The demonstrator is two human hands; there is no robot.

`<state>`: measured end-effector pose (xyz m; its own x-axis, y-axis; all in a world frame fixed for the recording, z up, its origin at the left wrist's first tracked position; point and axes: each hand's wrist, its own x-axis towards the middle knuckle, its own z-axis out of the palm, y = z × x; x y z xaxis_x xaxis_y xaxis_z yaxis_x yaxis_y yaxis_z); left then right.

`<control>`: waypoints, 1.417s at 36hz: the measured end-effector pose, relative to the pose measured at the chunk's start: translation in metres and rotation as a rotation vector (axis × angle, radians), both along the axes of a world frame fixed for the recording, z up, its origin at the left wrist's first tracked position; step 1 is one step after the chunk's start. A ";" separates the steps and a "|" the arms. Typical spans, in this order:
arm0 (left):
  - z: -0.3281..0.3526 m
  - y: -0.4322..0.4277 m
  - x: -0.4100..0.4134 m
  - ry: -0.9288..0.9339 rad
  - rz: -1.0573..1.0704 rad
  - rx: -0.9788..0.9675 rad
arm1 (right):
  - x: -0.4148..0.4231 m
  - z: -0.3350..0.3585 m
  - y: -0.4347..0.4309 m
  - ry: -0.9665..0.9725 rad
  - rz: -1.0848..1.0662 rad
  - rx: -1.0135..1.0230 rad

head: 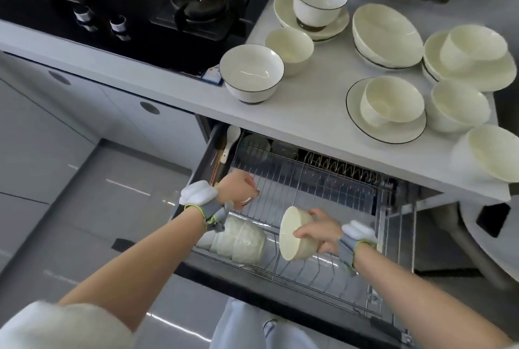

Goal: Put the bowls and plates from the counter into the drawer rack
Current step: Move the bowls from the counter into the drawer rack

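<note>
Bare forearms, banded wrists, pale clothing

Each wrist wears a grey strap edged in yellow-green, carrying a white, lumpy module: one behind the left hand (238,185), one behind the right hand (320,232). A cream sleeve (64,326) is pushed above the left elbow; light blue trousers (238,326) show below.

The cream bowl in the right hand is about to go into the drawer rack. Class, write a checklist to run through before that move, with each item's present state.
1. Right hand grips the cream bowl: ok.
2. Bowl tipped on edge, matching the racked bowls: ok.
3. Free wire slots beside those bowls in the drawer rack: ok.
4. Drawer pulled out from under the counter: ok.
5. Left hand out of the bowl's path: ok, it is further back.
6. Bowl dry: cannot tell.
</note>
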<state>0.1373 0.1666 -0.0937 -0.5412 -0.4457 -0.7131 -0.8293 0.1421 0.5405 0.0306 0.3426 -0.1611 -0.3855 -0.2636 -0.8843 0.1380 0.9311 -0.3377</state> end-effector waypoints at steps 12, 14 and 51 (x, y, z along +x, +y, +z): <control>-0.066 -0.012 -0.002 -0.130 0.028 0.099 | 0.030 -0.088 -0.010 -0.001 0.125 0.119; -0.079 -0.014 -0.001 -0.138 0.026 0.115 | 0.034 -0.099 -0.012 0.012 0.130 0.122; -0.140 -0.027 0.007 -0.161 0.096 0.160 | 0.063 -0.156 -0.050 -0.077 0.186 0.158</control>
